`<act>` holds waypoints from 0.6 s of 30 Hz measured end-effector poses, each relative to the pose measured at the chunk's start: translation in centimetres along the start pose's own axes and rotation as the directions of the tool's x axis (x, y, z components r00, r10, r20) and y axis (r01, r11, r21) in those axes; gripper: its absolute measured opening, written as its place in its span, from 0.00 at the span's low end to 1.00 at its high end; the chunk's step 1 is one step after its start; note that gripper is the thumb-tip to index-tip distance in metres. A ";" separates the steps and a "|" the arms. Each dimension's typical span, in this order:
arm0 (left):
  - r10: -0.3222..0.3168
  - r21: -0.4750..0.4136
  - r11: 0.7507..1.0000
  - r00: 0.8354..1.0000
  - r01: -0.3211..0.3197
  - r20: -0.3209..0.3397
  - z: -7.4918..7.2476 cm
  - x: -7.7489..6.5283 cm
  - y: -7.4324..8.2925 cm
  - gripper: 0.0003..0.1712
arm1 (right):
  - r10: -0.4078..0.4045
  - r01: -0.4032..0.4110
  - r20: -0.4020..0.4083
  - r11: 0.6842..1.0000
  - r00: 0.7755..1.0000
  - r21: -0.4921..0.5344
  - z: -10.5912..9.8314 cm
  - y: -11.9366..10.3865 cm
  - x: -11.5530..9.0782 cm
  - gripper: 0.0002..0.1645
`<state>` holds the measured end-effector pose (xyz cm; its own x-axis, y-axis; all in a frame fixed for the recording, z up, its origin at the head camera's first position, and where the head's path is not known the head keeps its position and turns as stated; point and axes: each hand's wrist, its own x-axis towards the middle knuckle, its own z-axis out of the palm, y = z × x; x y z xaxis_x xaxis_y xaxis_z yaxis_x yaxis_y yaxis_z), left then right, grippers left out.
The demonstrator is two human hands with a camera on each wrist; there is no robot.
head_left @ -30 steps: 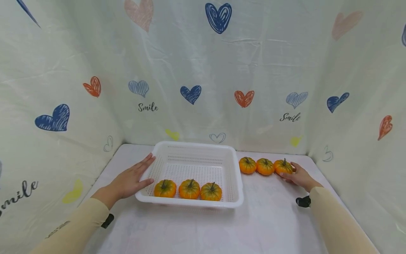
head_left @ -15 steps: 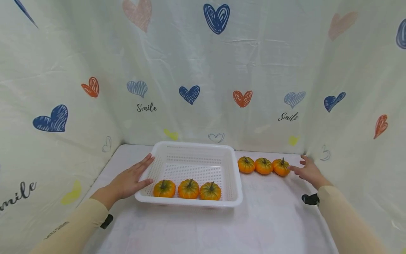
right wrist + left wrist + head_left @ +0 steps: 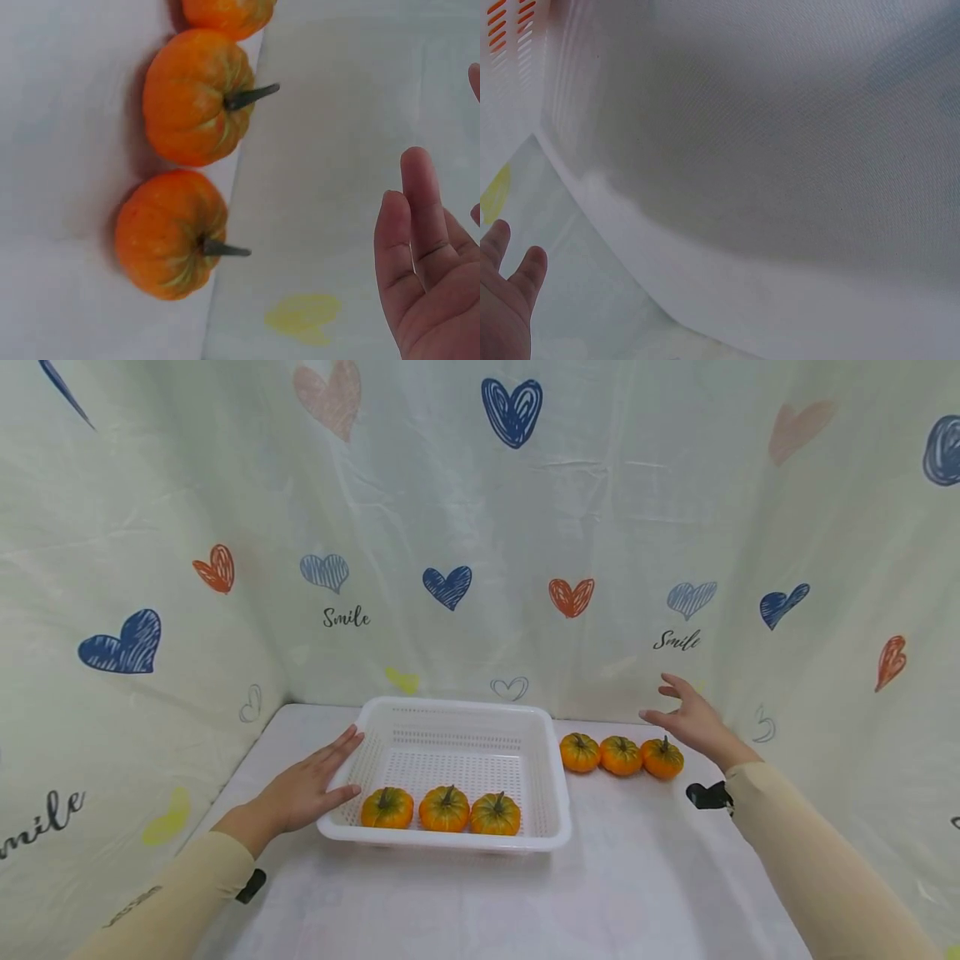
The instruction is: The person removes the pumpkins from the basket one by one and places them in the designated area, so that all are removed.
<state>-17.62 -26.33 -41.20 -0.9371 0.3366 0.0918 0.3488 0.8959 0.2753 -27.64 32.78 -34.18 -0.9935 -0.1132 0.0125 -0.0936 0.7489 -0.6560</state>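
Against the left rim of a white plastic basket (image 3: 442, 840), my left hand (image 3: 298, 789) rests with its fingers extended. Three small orange-green pumpkins (image 3: 444, 810) sit in a row inside along the basket's near side. Another three stand in a line on the table to the right: a left pumpkin (image 3: 580, 752), a middle pumpkin (image 3: 620, 756) and a right pumpkin (image 3: 662, 758). My right hand (image 3: 696, 725) is raised above and behind the right pumpkin, fingers spread, holding nothing. In the right wrist view that hand (image 3: 431, 277) is apart from the pumpkins (image 3: 172, 234).
A white cloth covers the table (image 3: 630, 877). Pale curtains (image 3: 450, 510) printed with hearts and "Smile" enclose the back and both sides. The basket's slotted wall (image 3: 514, 67) shows in the left wrist view.
My right hand has let go of the right pumpkin, drawn back to the right, then risen and moved left above it. The left hand has stayed at the basket's rim.
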 end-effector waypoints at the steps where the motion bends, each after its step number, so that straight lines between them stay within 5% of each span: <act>1: -0.002 0.001 1.000 1.000 0.002 -0.001 0.0 0.0 0.0 0.47 | -0.022 0.022 0.011 1.000 1.000 0.001 0.1 -0.7 0.1 0.60; 11: -0.005 0.013 1.000 1.000 0.005 -0.006 0.4 0.1 -0.3 0.47 | -0.191 0.194 0.108 0.981 0.976 -0.019 2.7 -6.6 2.0 0.55; 18: -0.010 0.010 1.000 1.000 0.010 -0.007 0.4 0.0 -0.3 0.47 | -0.235 0.233 0.197 0.972 0.952 0.029 5.2 -9.9 2.9 0.54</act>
<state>-17.74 -26.45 -41.67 -0.9406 0.3255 0.0962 0.3394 0.9020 0.2669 -29.30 21.64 -31.53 -0.9110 -0.4122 0.0170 -0.3210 0.6824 -0.6567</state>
